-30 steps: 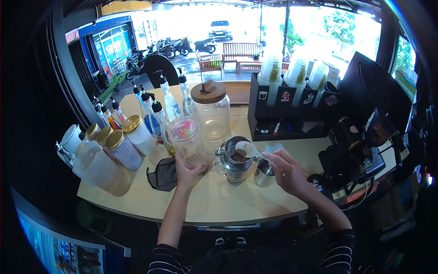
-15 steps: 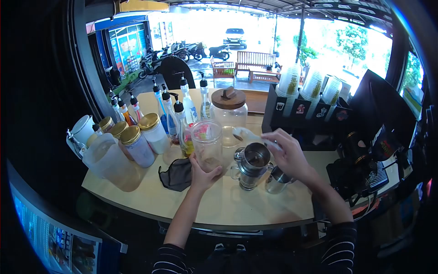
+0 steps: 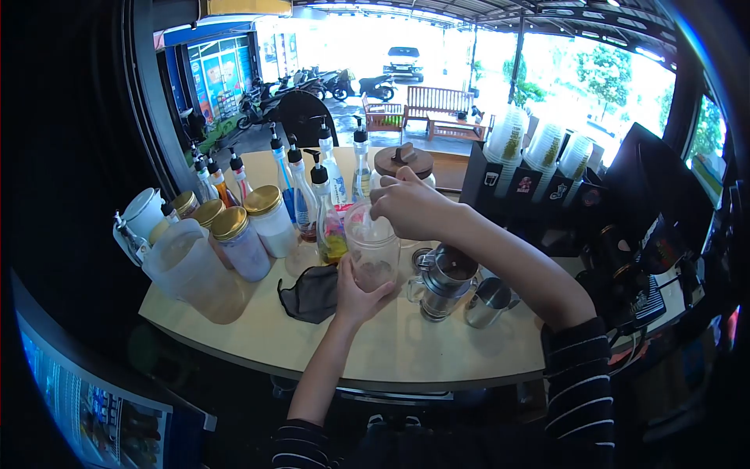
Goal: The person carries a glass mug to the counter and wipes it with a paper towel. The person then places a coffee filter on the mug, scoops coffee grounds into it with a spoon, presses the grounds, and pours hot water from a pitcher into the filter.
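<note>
My left hand [image 3: 361, 295] is wrapped round the lower part of a clear jar [image 3: 376, 258], which stands upright on the counter with a little brownish stuff at its bottom. Over the jar's mouth, my right hand [image 3: 414, 205] is closed on the handle of a scoop, its fingers pointing down. The scoop itself is mostly hidden by the hand and the jar. Right of the jar, a metal coffee dripper [image 3: 455, 270] holding dark contents sits on top of a cup with a handle. A small steel pitcher [image 3: 488, 303] stands beside it.
A dark mesh cloth [image 3: 310, 295] lies left of the jar. Pump bottles [image 3: 332, 227], gold-lidded jars [image 3: 248, 254] and a translucent pitcher [image 3: 190, 273] crowd the left. Behind stands a wooden-lidded jar [image 3: 404, 162]. Stacked cups [image 3: 508, 137] fill a black holder at right.
My right hand has moved left with the scoop, from above the dripper to over the clear jar's mouth. My left hand keeps its hold on the jar. The view has shifted slightly.
</note>
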Action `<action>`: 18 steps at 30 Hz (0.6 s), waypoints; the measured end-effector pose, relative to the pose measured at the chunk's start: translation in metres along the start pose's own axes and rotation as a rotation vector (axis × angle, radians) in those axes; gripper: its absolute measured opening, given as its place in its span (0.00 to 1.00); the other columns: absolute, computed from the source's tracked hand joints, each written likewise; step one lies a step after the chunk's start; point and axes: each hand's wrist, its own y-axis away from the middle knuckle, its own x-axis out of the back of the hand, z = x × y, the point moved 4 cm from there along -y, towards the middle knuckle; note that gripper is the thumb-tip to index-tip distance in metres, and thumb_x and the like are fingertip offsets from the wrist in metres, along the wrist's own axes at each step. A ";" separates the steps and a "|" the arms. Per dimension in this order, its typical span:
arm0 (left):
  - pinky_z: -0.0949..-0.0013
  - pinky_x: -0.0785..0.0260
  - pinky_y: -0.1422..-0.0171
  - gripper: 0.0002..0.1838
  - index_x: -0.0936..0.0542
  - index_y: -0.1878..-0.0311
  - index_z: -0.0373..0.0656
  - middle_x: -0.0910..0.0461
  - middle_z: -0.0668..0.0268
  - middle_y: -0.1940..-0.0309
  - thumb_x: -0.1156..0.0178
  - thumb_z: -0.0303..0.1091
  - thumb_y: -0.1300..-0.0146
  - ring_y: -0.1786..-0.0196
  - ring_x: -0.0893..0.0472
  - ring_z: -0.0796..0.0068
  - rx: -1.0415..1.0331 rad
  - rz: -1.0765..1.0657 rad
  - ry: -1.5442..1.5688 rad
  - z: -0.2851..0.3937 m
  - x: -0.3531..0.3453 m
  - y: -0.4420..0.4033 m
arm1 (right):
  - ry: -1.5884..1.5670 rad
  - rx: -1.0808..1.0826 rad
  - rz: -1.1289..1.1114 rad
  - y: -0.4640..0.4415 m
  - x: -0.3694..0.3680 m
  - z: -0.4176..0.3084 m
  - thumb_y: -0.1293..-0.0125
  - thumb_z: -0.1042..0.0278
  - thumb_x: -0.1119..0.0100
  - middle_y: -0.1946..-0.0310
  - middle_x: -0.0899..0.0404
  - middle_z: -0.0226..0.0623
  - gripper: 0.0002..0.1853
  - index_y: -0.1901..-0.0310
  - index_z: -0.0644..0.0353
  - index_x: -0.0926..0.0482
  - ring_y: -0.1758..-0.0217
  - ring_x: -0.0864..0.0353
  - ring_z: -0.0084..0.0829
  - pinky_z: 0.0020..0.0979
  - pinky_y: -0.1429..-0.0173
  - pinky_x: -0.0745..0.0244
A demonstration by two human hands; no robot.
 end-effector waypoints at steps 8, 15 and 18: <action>0.61 0.34 0.40 0.50 0.39 0.36 0.35 0.30 0.52 0.44 0.21 0.38 0.62 0.42 0.27 0.59 0.017 -0.001 0.036 -0.004 -0.006 0.002 | -0.379 -0.130 0.462 0.107 -0.003 0.017 0.41 0.77 0.44 0.53 0.25 0.37 0.12 0.56 0.59 0.20 0.46 0.26 0.37 0.38 0.40 0.35; 0.59 0.45 0.30 0.46 0.41 0.34 0.37 0.33 0.53 0.40 0.27 0.35 0.54 0.36 0.33 0.60 -0.179 0.292 -0.084 0.032 -0.001 0.012 | -0.844 -0.619 0.777 0.231 -0.126 0.029 0.36 0.73 0.45 0.58 0.24 0.39 0.08 0.56 0.62 0.21 0.57 0.22 0.31 0.30 0.53 0.29; 0.59 0.41 0.34 0.42 0.38 0.36 0.36 0.34 0.54 0.41 0.29 0.38 0.52 0.37 0.33 0.60 -0.423 0.302 -0.209 0.051 0.006 0.019 | -1.025 -0.930 0.946 0.258 -0.184 0.017 0.32 0.70 0.48 0.64 0.23 0.39 0.09 0.57 0.64 0.22 0.62 0.24 0.30 0.28 0.54 0.30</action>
